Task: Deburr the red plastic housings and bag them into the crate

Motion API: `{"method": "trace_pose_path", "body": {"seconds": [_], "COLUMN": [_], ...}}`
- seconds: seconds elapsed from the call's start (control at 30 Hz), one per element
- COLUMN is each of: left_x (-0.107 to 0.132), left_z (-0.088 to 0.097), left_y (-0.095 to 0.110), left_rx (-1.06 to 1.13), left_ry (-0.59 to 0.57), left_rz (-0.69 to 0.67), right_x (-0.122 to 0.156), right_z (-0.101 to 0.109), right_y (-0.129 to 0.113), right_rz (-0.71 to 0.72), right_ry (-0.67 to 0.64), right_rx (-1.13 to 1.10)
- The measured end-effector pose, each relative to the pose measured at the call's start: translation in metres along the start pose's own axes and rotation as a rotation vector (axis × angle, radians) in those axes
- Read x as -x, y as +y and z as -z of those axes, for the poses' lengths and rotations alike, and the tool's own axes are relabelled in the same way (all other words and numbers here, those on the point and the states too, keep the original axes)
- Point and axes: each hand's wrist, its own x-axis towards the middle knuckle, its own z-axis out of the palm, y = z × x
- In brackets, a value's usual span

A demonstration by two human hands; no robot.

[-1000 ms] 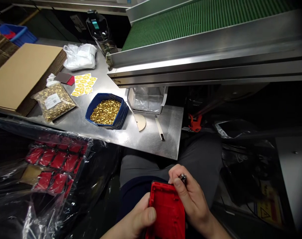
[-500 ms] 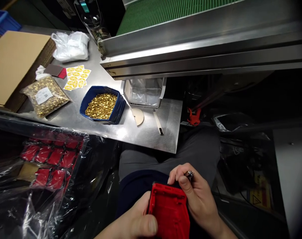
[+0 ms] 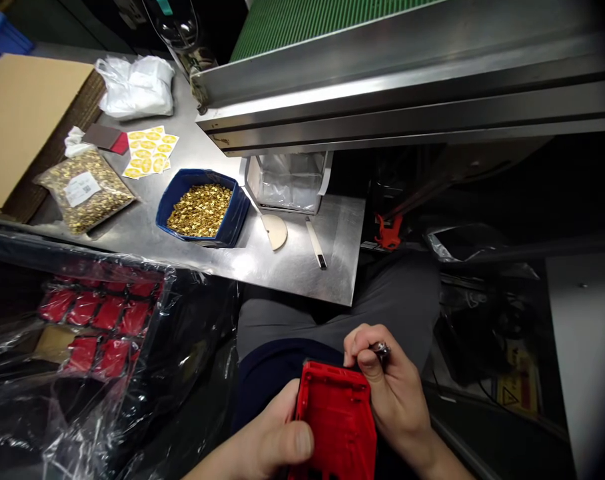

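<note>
Low in the view, over my lap, a red plastic shell (image 3: 338, 417) lies with its hollow inside facing up. My left hand (image 3: 282, 433) grips its left side, thumb over the rim. Beside its upper right corner, my right hand (image 3: 390, 380) is curled, with thumb and fingers closed. A small dark, shiny metal tool (image 3: 381, 349) pokes out between them; the rest of it is hidden in the palm, so its kind cannot be made out.
A blue bin (image 3: 200, 208) of small brass pieces stands on the metal table (image 3: 302, 280), near a cream-handled tool (image 3: 316, 243) and a half-round disc (image 3: 275, 232). Above runs a green conveyor (image 3: 322, 20). At left are a bag of brass pieces (image 3: 87, 193) and red parts (image 3: 107, 313) in plastic.
The red shell and my left hand have shifted slightly up and left. My right hand has turned a little and keeps the metal tool. The whole view has drifted slightly.
</note>
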Motion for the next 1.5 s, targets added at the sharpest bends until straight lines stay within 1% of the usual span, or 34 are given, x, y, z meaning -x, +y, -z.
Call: {"method": "trace_pose_path", "body": {"seconds": [0.1, 0.2, 0.3, 0.37, 0.43, 0.5, 0.67, 0.73, 0.77, 0.8, 0.9, 0.93, 0.97, 1.0, 1.03, 1.1, 1.13, 1.17, 1.2, 1.23, 1.3, 1.33, 1.37, 1.4, 1.5], "left_x": [-0.001, -0.002, -0.003, -0.004, -0.004, -0.004, -0.004, -0.004, -0.003, -0.003, -0.001, 0.0, 0.001, 0.003, 0.004, 0.005, 0.004, 0.003, 0.0, -0.002, -0.006, -0.008, -0.008, -0.008, -0.003], "left_z": [0.0, 0.0, 0.0, -0.001, -0.002, -0.002, 0.005, 0.007, 0.008, 0.009, 0.009, 0.008, 0.008, 0.008, 0.008, 0.01, 0.012, 0.014, 0.016, 0.017, 0.018, 0.017, 0.014, 0.011, -0.002], "left_y": [0.001, 0.002, 0.001, -0.001, -0.005, -0.009, -0.014, -0.015, -0.016, -0.016, -0.016, -0.016, -0.016, -0.015, -0.015, -0.015, -0.015, -0.014, -0.013, -0.011, -0.007, -0.004, -0.001, 0.003, 0.013], "left_rx": [0.005, 0.016, 0.048, 0.1, 0.155, 0.2, 0.181, 0.164, 0.166, 0.174, 0.201, 0.205, 0.199, 0.181, 0.146, 0.008, -0.121, -0.301, -0.527, -0.784, -1.291, -1.491, -1.645, -1.761, -1.951], "left_ry": [0.007, 0.001, -0.02, -0.002, 0.032, 0.054, 0.046, 0.057, 0.066, 0.075, 0.089, 0.087, 0.085, 0.085, 0.089, 0.085, 0.078, 0.066, 0.053, 0.047, 0.068, 0.089, 0.114, 0.14, 0.209], "left_rz": [-0.01, -0.025, -0.008, -0.009, -0.038, -0.068, -0.065, -0.067, -0.066, -0.063, -0.061, -0.056, -0.049, -0.044, -0.039, -0.041, -0.071, -0.139, -0.25, -0.395, -0.693, -0.795, -0.849, -0.861, -0.818], "right_x": [0.001, 0.0, -0.002, -0.001, 0.001, 0.005, 0.008, 0.007, 0.007, 0.006, 0.006, 0.006, 0.005, 0.005, 0.004, 0.003, 0.003, 0.003, 0.003, 0.005, 0.008, 0.011, 0.013, 0.016, 0.026], "right_z": [0.0, -0.001, 0.0, 0.001, 0.001, -0.001, -0.004, -0.003, -0.002, -0.001, 0.001, 0.002, 0.003, 0.005, 0.007, 0.012, 0.016, 0.019, 0.023, 0.026, 0.031, 0.033, 0.035, 0.037, 0.042], "right_y": [0.004, 0.005, 0.002, 0.0, -0.001, 0.001, 0.009, 0.009, 0.008, 0.007, 0.002, 0.001, 0.001, 0.002, 0.004, 0.008, 0.009, 0.01, 0.009, 0.008, 0.004, 0.001, -0.002, -0.006, -0.017], "right_rz": [-0.02, -0.025, -0.035, -0.071, -0.084, -0.084, -0.149, -0.131, -0.115, -0.102, -0.119, -0.138, -0.152, -0.162, -0.167, -0.176, -0.177, -0.175, -0.171, -0.165, -0.159, -0.161, -0.156, -0.149, -0.109], "right_ry": [0.042, 0.04, -0.027, -0.078, -0.084, -0.02, 0.298, 0.344, 0.33, 0.286, 0.067, 0.022, 0.023, 0.071, 0.149, 0.292, 0.325, 0.326, 0.312, 0.295, 0.267, 0.251, 0.227, 0.193, 0.057], "right_rx": [0.039, 0.019, -0.076, -0.124, -0.103, -0.007, 0.267, 0.302, 0.295, 0.271, 0.159, 0.136, 0.128, 0.129, 0.132, 0.14, 0.141, 0.145, 0.153, 0.168, 0.208, 0.235, 0.265, 0.296, 0.368]}}
